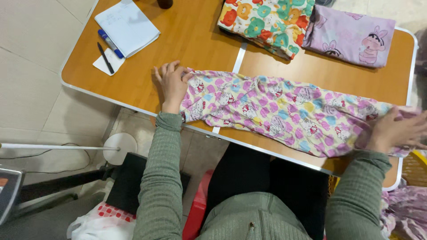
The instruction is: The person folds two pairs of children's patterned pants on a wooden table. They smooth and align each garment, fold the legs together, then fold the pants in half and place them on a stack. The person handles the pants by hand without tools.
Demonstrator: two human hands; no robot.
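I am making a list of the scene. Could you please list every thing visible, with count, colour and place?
Patterned garment: 1, pink, stretched along table's near edge.
Folded bear-print cloth: 1, multicoloured, far side.
Folded cloth: 1, lilac, far right.
Notepad: 1, white, far left.
Marker: 1, blue.
Pen: 1, black, on paper slip.
Table: 1, wooden.
Left hand: flat on garment's left end.
Right hand: on garment's right end.
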